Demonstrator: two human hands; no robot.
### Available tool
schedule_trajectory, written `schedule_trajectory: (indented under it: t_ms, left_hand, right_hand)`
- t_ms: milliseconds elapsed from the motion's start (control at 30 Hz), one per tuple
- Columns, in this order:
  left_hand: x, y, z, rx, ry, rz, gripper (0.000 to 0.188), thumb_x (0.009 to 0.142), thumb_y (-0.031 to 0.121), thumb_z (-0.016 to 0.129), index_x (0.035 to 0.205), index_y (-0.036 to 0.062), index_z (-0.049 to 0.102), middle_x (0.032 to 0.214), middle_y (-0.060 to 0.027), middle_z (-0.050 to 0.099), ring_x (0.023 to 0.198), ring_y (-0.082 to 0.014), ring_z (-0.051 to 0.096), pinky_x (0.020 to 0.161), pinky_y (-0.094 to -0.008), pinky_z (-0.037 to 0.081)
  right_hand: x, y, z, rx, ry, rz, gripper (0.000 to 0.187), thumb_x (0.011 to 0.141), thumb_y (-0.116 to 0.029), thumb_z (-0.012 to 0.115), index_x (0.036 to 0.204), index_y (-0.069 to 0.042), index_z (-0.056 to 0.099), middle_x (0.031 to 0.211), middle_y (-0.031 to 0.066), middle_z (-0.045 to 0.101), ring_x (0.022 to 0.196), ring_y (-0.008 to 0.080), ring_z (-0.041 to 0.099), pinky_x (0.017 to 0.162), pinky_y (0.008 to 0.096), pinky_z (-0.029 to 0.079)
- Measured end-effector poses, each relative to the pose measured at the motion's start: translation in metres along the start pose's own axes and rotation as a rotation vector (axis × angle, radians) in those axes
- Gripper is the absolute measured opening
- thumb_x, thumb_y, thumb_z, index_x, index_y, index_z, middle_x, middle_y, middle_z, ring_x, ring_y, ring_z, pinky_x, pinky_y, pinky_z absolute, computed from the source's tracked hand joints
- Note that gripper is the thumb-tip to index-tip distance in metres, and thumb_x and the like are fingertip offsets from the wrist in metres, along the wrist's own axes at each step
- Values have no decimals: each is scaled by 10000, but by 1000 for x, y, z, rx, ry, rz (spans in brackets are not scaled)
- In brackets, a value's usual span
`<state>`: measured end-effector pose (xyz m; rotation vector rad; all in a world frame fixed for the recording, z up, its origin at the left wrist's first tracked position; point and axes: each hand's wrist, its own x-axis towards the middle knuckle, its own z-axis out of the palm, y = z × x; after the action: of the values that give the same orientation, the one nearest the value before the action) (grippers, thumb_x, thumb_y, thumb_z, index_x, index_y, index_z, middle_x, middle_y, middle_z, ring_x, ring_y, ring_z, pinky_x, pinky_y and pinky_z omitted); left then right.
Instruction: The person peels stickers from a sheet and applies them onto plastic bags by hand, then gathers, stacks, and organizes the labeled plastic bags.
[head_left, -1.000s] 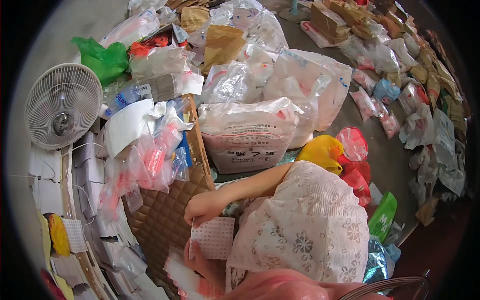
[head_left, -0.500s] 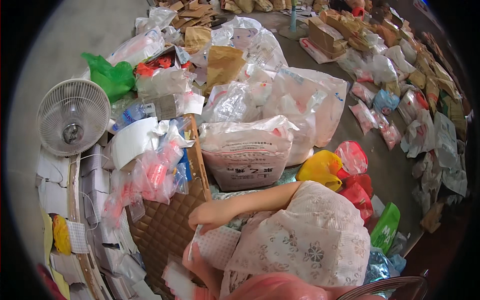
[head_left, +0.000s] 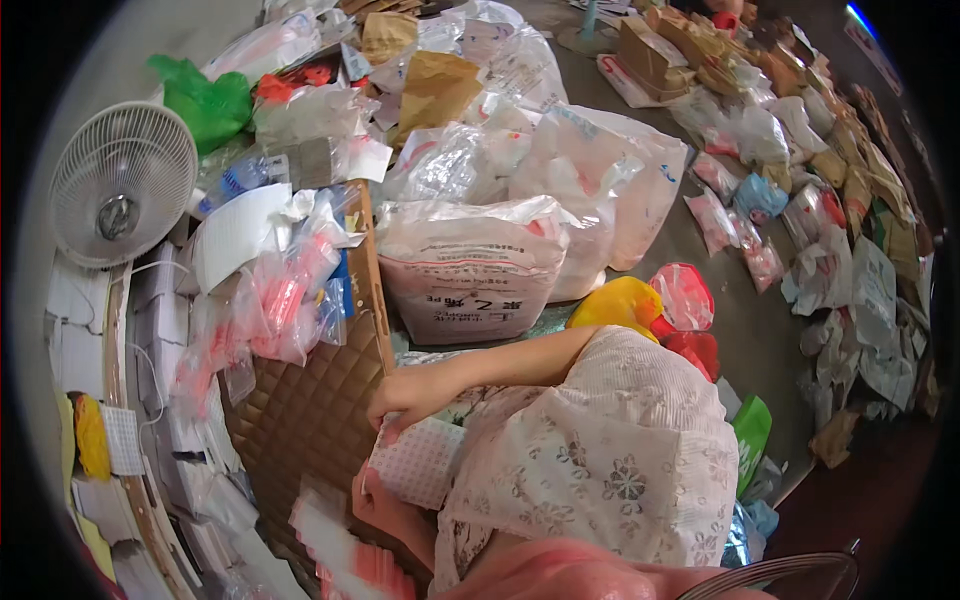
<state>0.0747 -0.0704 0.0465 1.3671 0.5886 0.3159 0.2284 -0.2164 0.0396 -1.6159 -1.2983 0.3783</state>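
Note:
A thin white sheet (head_left: 420, 462) with rows of small pale dots lies tilted between my hands, against the patterned white clothing (head_left: 590, 460) over my lap. My right hand (head_left: 405, 398) reaches in from the right and pinches its upper edge with bent fingers. Below it, my left hand (head_left: 378, 503) grips the sheet's lower left edge. Under both hands is a brown quilted surface (head_left: 290, 420). Near my left forearm sits a stack of clear plastic sleeves (head_left: 345, 550) with pinkish-red contents.
A white fan (head_left: 123, 190) stands at left beside piled white paper stacks (head_left: 150, 340). Clear bags with pink contents (head_left: 290, 300) lie above the quilted surface, along a wooden edge (head_left: 372, 270). A large white printed sack (head_left: 470, 280) stands beyond; plastic bags cover the floor right.
The whole view has shifted, so surroundings sit higher and further left. My right hand's fingers have changed slightly at the sheet's upper edge; both hands stay on it.

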Motion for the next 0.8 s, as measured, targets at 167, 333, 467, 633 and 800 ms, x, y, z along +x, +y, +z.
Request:
schedule_trajectory:
  t_ms: [167,333,467,633,800]
  left_hand:
    - [-12,-5,-18,-137,224,-47,224,866,110,545,998,-71,557,930,-147,595,811,-233,588,696,-354,510]
    - [-21,7,-13,-65,276,-20,242,867,124,551,1015,-68,546,951,-170,591,829,-256,595,709,-369,518]
    - [-18,26,-1,10,420,-153,284,875,152,553,1047,-74,538,990,-190,586,857,-264,595,719,-364,519]
    - [-6,4,-38,184,192,-119,313,883,154,544,1108,-62,512,1001,-184,581,880,-269,587,739,-377,511]
    - [2,29,-4,-201,390,-198,236,889,134,531,1068,-20,526,959,-159,574,886,-269,567,758,-399,496]
  right_hand:
    - [30,11,17,68,-161,-2,300,793,-334,625,879,-47,643,849,129,647,832,310,612,693,410,466]
    - [58,27,45,75,-229,-195,276,793,-314,618,865,-49,644,835,122,646,825,312,609,699,411,471]
    - [66,21,39,83,-262,-169,243,813,-283,596,859,-49,642,816,123,643,812,312,608,688,411,472]
    - [69,38,39,186,-250,-163,223,837,-255,584,857,-35,617,801,124,627,786,308,595,665,409,454]
    - [67,43,25,184,-185,-48,221,815,-266,604,860,-52,640,788,110,647,775,270,623,656,384,467]
